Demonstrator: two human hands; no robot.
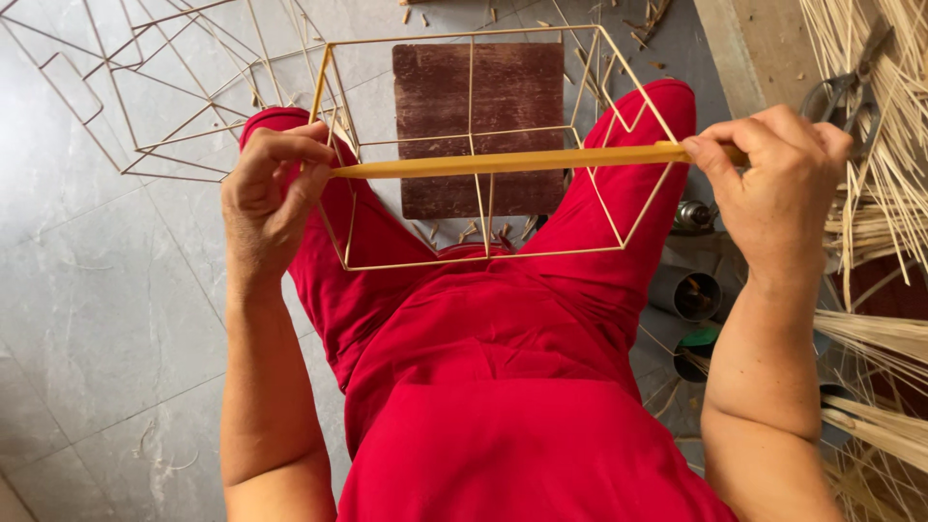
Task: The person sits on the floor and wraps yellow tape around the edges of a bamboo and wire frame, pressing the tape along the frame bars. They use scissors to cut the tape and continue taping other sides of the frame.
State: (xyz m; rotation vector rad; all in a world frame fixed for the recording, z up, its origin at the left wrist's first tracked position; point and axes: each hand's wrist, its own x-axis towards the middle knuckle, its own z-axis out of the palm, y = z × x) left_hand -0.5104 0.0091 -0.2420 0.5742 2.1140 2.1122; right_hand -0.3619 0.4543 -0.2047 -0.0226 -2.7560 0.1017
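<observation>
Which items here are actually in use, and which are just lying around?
In use:
- yellow strip, held by left hand and right hand
- wire frame across the lap

Lying about:
- scissors
- dark wooden board
- spare wire frames
- straw bundles
- grey tubes

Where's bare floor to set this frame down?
Bare grey floor tiles lie beside the left hand, below the empty frames. Beyond the right hand it is crowded: reed bundles, tubes, scissors.
</observation>
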